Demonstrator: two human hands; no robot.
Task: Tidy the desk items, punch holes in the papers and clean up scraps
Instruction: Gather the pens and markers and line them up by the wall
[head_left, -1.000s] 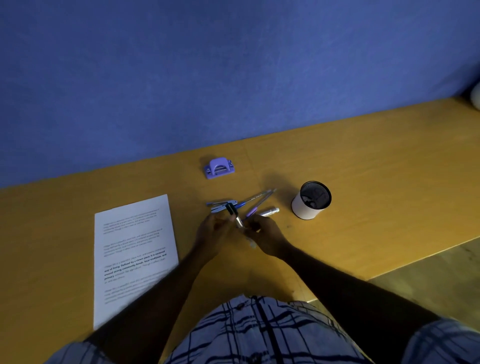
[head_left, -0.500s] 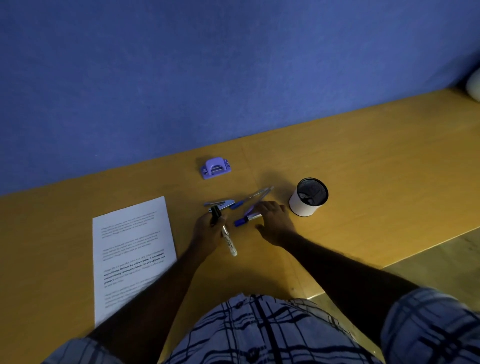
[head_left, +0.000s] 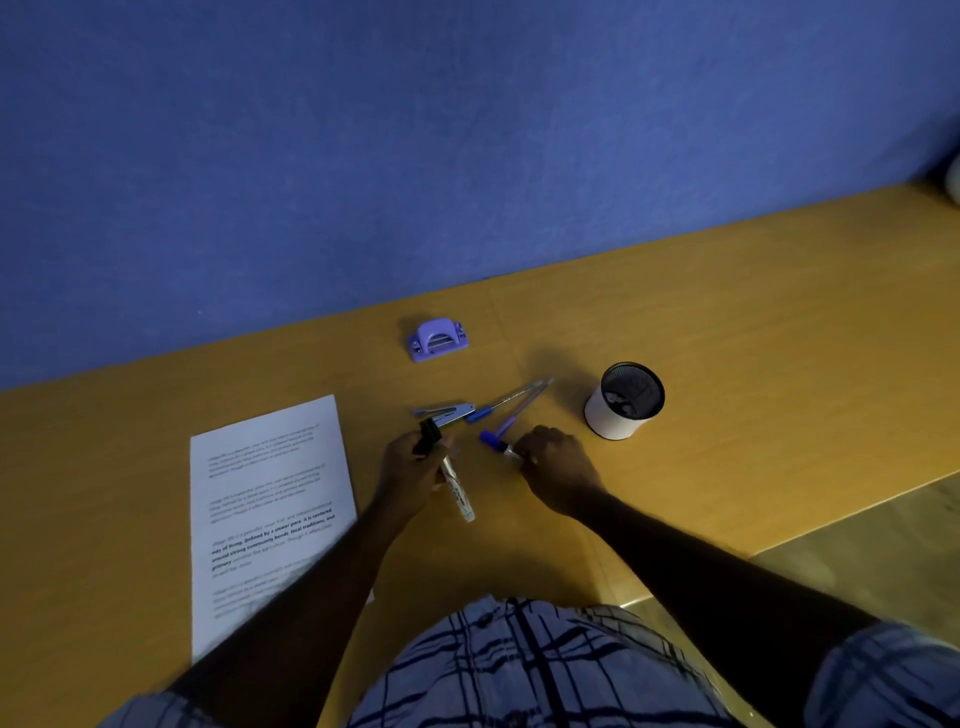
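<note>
My left hand (head_left: 413, 467) grips a black-capped marker (head_left: 457, 491), cap pointing away from me and barrel toward me. My right hand (head_left: 556, 467) pinches a blue-capped marker (head_left: 493, 441) that lies low over the desk. Just beyond the hands lie a small stapler (head_left: 449, 413) and two thin pens (head_left: 514, 402). A purple hole punch (head_left: 436, 339) sits near the wall. Printed sheets of paper (head_left: 270, 499) lie to the left, partly under my left forearm. A white pen cup with a black mesh inside (head_left: 623, 401) stands to the right of the pens.
The yellow wooden desk (head_left: 753, 364) runs along a blue wall (head_left: 467, 130). Its front edge cuts diagonally at the lower right, with floor (head_left: 883, 561) beyond. A pale object (head_left: 953, 179) shows at the far right edge.
My hands have drawn apart: the left keeps the black-capped marker, and the right reached to the pens and now pinches the blue-capped marker, pulled a little toward me.
</note>
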